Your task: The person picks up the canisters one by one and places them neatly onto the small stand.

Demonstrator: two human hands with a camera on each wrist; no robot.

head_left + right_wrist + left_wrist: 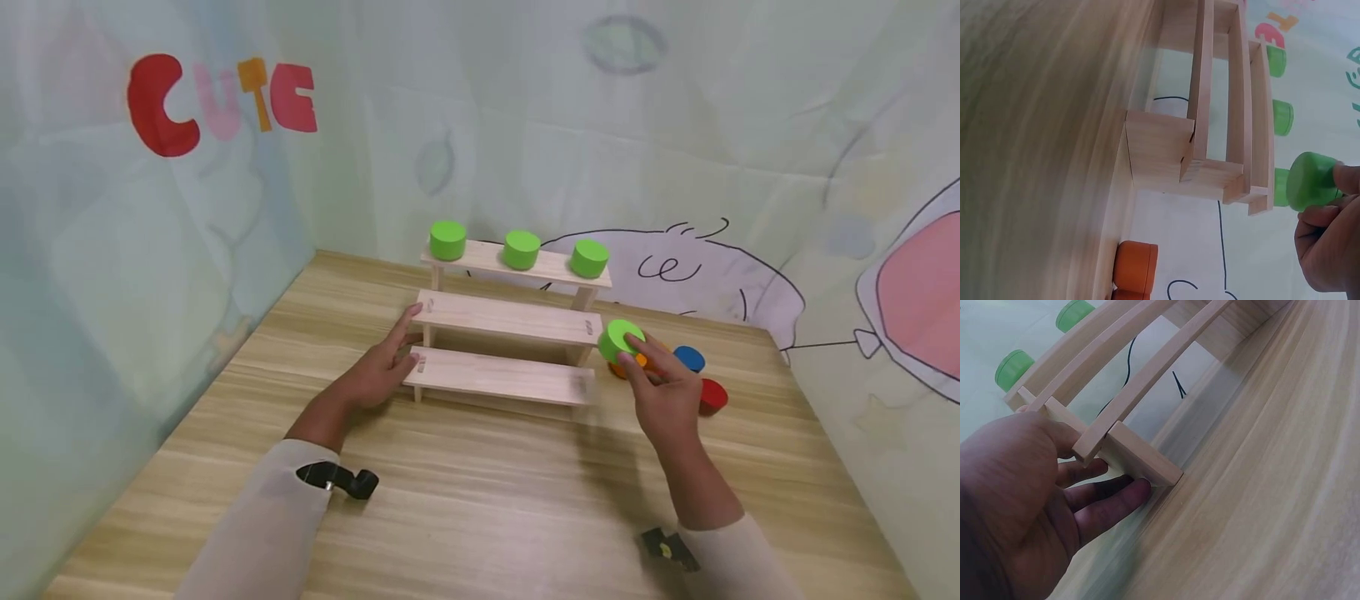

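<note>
A three-step wooden rack (504,321) stands on the table with three green cylinders (521,249) along its top step. My left hand (384,367) rests with straight fingers against the rack's left end, touching its side panel (1141,459). My right hand (660,387) pinches a fourth green cylinder (618,337) in the air just right of the rack's middle step; the same green cylinder (1310,181) shows in the right wrist view beside the rack's end (1160,150).
Behind my right hand lie an orange cylinder (1137,267), a blue cylinder (689,358) and a red cylinder (712,394) on the wooden table (480,500). Printed cloth walls close in the left, back and right sides.
</note>
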